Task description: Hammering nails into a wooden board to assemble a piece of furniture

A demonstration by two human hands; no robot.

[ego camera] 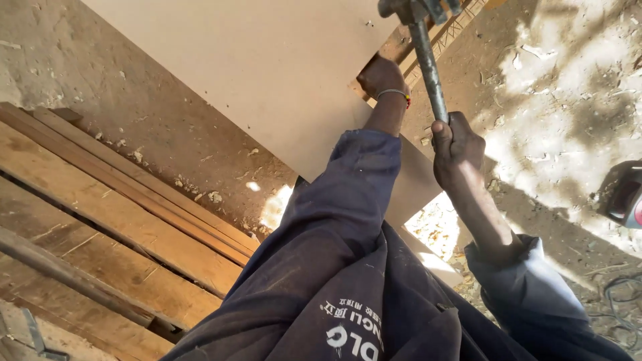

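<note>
A dusty dirt floor (167, 127) strewn with wood chips lies under a pale flat board (267, 67), with rough planks (100, 220) stacked beside it. The left hand (382, 79) presses on the board's edge, fingers hidden. The right hand (457, 146) is clenched around a hammer (428, 63), grey steel-shafted, raised above the board. Striking well likely needs the board kept steady.
</note>
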